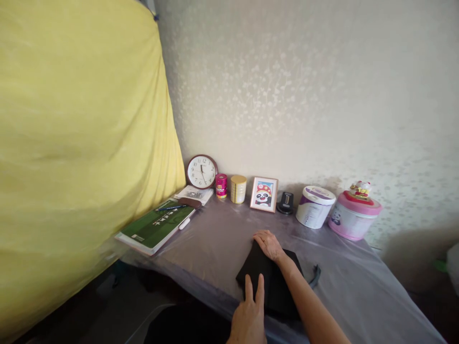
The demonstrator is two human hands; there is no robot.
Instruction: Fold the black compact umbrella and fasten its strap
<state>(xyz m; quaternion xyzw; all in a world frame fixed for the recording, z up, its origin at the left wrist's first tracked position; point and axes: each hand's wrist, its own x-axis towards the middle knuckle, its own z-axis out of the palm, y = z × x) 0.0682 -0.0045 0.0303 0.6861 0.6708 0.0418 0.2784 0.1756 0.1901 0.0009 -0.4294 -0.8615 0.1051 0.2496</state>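
Note:
A black folded cloth item (281,291) lies near the front edge of the table; its exact kind is not clear. My right hand (268,244) rests flat on its far end, fingers stretched to the left. Over the near part, my left hand (249,310) has two fingers spread apart and pointing forward against the black cloth. The left hand's other fingers are hidden. A dark strap-like strip (315,276) sticks out to the right of the cloth, partly behind my right forearm.
A grey cover lies over the table (215,239). At left is a green book (154,227) with a pen and brown case. Along the wall stand a clock (202,171), pink tin (221,185), yellow tin (238,189), panda picture (264,194), black object (286,203) and two tubs (315,208).

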